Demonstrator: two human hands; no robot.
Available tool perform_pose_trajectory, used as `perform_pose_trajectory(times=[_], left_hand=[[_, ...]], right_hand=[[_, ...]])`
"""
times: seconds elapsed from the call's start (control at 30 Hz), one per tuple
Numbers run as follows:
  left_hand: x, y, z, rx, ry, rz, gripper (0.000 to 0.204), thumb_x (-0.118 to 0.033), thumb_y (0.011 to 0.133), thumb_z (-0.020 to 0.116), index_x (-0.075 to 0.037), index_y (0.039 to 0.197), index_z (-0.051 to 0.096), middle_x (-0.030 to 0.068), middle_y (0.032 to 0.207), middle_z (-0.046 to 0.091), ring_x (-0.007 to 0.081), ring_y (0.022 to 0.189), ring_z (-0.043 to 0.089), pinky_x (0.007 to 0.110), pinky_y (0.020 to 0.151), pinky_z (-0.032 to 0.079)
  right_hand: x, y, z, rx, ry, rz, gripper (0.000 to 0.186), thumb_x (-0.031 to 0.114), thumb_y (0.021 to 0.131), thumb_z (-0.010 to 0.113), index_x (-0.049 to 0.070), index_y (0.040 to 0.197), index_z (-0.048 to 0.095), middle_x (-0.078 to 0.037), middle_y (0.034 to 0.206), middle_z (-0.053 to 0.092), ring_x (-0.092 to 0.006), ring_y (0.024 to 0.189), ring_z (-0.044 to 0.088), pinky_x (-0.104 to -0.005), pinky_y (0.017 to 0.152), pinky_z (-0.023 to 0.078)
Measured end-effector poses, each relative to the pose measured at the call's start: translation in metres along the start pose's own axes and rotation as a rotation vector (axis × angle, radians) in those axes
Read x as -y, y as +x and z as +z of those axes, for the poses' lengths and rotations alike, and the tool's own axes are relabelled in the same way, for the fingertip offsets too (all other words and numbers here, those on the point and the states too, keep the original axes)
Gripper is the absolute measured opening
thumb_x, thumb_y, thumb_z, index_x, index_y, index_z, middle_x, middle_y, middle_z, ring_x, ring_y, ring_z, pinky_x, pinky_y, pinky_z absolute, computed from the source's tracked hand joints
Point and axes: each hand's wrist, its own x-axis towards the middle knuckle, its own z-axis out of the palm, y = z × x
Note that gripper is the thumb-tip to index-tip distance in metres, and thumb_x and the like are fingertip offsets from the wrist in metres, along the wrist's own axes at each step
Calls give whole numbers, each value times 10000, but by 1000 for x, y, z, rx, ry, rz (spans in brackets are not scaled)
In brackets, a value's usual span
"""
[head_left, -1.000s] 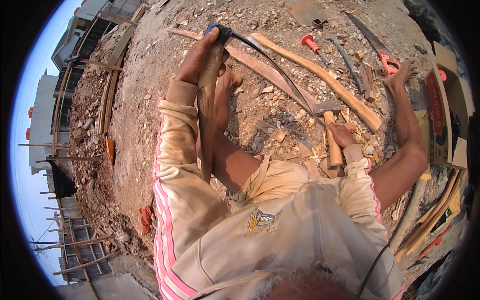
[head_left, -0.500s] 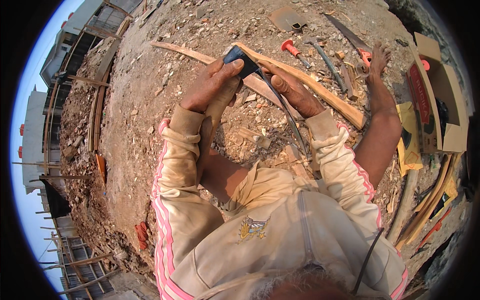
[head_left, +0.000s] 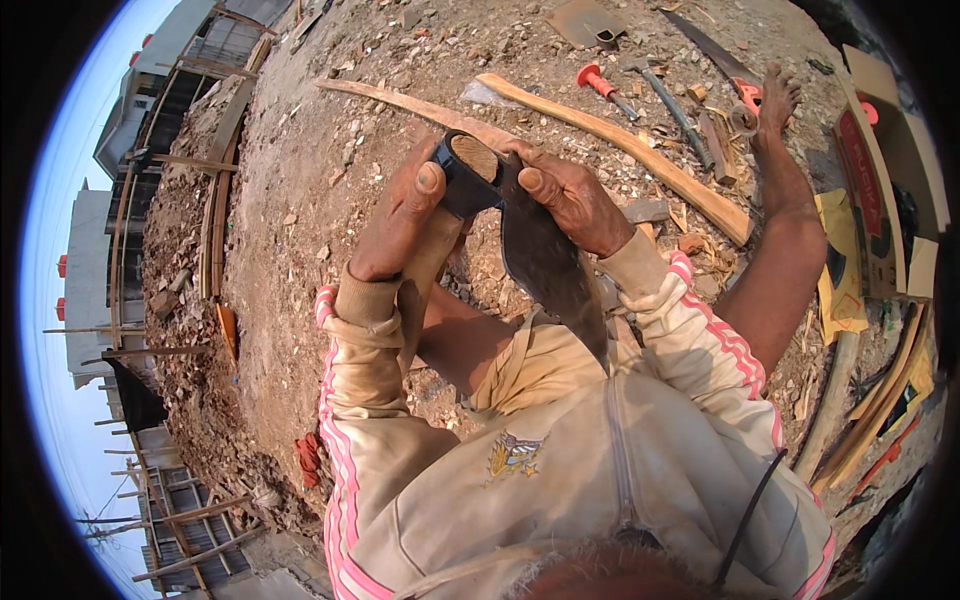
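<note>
A hoe with a dark metal blade (head_left: 548,262) is held in front of my chest, its pointed lower end toward my jacket. The round end of its wooden handle (head_left: 475,158) fills the black socket ring. My left hand (head_left: 397,215) is closed around the handle and socket, thumb up along the ring. On the other side, my right hand (head_left: 580,200) grips the blade's upper part beside the socket, thumb on its face and fingers hidden behind. The handle slopes down along my left forearm, its lower part partly hidden by my sleeve.
Ahead on the stony ground lie curved wooden handles (head_left: 640,150), a red-guarded chisel (head_left: 606,90), a hammer (head_left: 680,120) and a handsaw (head_left: 712,48). Another hoe head (head_left: 580,22) lies farther off. My bare foot (head_left: 778,105) and a cardboard box (head_left: 868,190) are at right.
The hoe has turned, so its blade shows its broad face instead of its edge, and the handle end now shows in the socket. My right hand has closed on the blade.
</note>
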Motion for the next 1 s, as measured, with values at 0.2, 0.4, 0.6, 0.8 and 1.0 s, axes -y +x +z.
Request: perform_pose_trajectory(times=[0.2, 0.4, 0.6, 0.8, 1.0], left_hand=[[5, 19, 15, 121, -77, -31, 489, -407, 1001, 641, -8, 1281, 598, 66, 1016, 646, 124, 932, 588, 274, 789, 482], [39, 76, -4, 170, 484, -105, 532, -527, 963, 643, -37, 1170, 663, 47, 763, 638, 151, 696, 612, 326, 628, 484], [86, 123, -23, 184, 822, -158, 681, -630, 935, 595, 9, 1152, 678, 206, 918, 724, 339, 885, 711, 438, 782, 521], [133, 148, -8, 249, 1131, -268, 751, -658, 942, 546, 31, 1226, 642, 210, 965, 725, 327, 965, 700, 424, 836, 519], [173, 194, 18, 299, 1185, -290, 754, -703, 894, 535, -44, 1232, 679, 228, 999, 736, 390, 984, 710, 489, 862, 537]], right_hand=[[-26, -16, 4, -39, 83, 84, 636, 531, 1073, 398, 20, 1427, 536, -193, 1399, 574, -270, 1286, 563, -349, 1100, 390], [-64, -25, 10, -168, -622, 281, 651, 579, 1079, 260, 85, 1185, 671, -240, 1322, 584, -379, 1088, 638, -468, 888, 508], [-124, -48, 17, 43, 144, 646, 827, 723, 1016, 217, 84, 1459, 499, -239, 1405, 553, -364, 1238, 577, -429, 1021, 459], [-161, -66, 19, 31, 579, 839, 1119, 878, 875, 351, 53, 1608, 164, -209, 1562, 377, -323, 1300, 534, -486, 1027, 500], [-208, -76, 15, -58, 100, 1013, 593, 445, 941, 668, -83, 1129, 476, -226, 1153, 588, -275, 926, 668, -390, 699, 592]])
